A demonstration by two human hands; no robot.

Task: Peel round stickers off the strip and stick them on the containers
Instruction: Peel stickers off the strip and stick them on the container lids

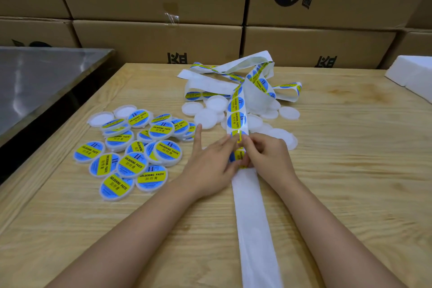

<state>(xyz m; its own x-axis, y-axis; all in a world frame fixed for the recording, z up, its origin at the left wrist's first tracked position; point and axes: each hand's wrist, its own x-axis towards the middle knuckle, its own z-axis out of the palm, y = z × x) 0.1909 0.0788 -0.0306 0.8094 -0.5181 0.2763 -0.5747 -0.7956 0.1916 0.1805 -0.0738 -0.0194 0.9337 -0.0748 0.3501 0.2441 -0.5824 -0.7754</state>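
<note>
A long white backing strip (253, 213) runs from the table's near edge up to a tangled heap, carrying round blue-and-yellow stickers (236, 120). Both hands meet on it at mid-table. My right hand (268, 154) pinches a sticker at its edge where it lifts from the strip. My left hand (210, 161) holds the strip and sticker from the left side, index finger stretched out. Several labelled round containers (131, 154) lie piled to the left. Several plain white containers (210, 112) lie behind the hands, partly under the strip.
The tangled strip heap (243, 79) lies at the back of the wooden table (350, 170). Stacked cardboard boxes (163, 37) form a wall behind. A steel table (39, 77) stands to the left, and white foam blocks (413, 72) sit at the far right.
</note>
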